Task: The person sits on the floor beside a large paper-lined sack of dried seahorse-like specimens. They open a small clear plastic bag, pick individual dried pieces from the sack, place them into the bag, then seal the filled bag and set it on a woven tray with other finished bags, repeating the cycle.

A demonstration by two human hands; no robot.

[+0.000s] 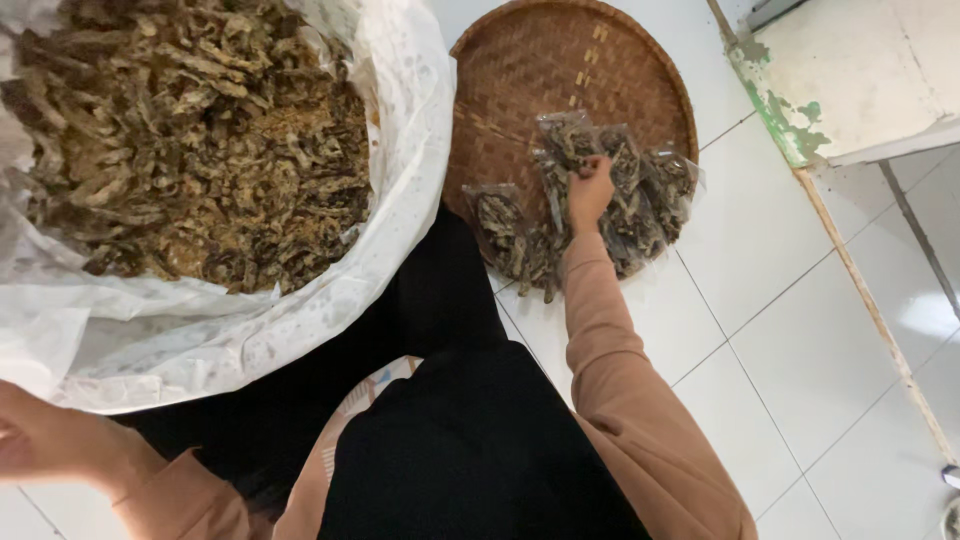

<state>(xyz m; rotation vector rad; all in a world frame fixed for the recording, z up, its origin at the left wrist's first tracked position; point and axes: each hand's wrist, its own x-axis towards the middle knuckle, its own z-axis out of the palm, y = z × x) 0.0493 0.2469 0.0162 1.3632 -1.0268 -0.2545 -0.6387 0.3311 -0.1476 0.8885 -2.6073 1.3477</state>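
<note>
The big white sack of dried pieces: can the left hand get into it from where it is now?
Probably yes. The left hand sits just beside the white sack, whose mouth lies wide open over the dried pieces, with nothing between them. The right hand is away on the packets.

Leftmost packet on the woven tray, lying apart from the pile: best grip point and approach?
Pinch the leftmost packet by its upper end, coming from above on its left side. It lies flat on the woven tray; that end is clear, while its lower end runs into the pile under the right hand.
</note>
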